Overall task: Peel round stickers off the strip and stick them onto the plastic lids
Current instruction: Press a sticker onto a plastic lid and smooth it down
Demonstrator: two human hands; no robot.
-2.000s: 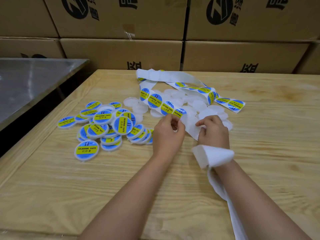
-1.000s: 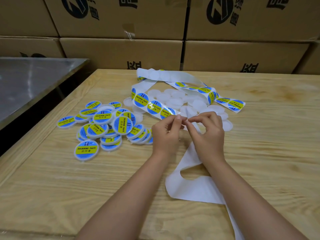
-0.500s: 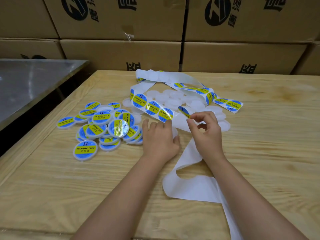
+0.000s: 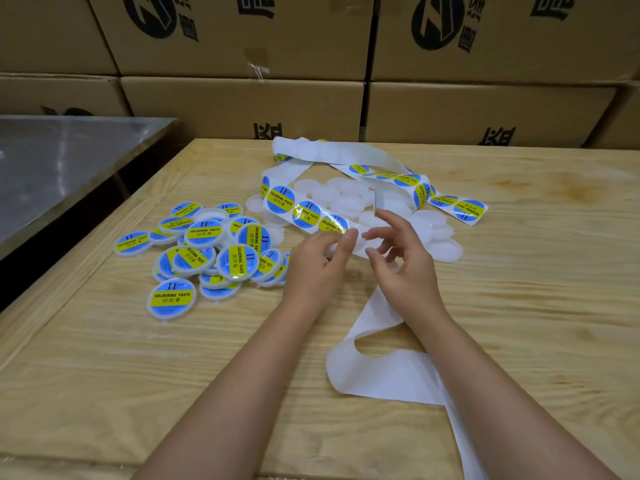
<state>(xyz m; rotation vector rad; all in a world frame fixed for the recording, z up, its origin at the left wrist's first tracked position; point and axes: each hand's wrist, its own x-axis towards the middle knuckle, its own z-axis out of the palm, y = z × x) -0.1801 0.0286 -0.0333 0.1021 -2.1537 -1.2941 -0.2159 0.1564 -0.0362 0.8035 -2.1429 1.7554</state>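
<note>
A white backing strip [image 4: 306, 213] carrying round blue-and-yellow stickers snakes across the middle of the wooden table [image 4: 138, 375]. Its emptied end [image 4: 381, 372] loops under my right forearm. My left hand [image 4: 318, 265] is lifted just off the table, its thumb and fingers curled round a blank white lid [image 4: 358, 244] that is mostly hidden. My right hand [image 4: 405, 268] hovers beside it with fingers spread. A peeled sticker [image 4: 375, 202] stands edge-on on its index fingertip, with the thumb apart from it.
Several labelled lids [image 4: 207, 251] lie heaped left of my hands. Blank white lids [image 4: 346, 195] are piled behind the strip. Cardboard boxes [image 4: 242, 105] wall off the table's far edge. A steel table [image 4: 52, 168] stands to the left across a dark gap.
My right hand peeled a sticker off the strip and lifted it. My left hand let go of the strip, dropped flat to the table, and now rises holding a blank lid.
</note>
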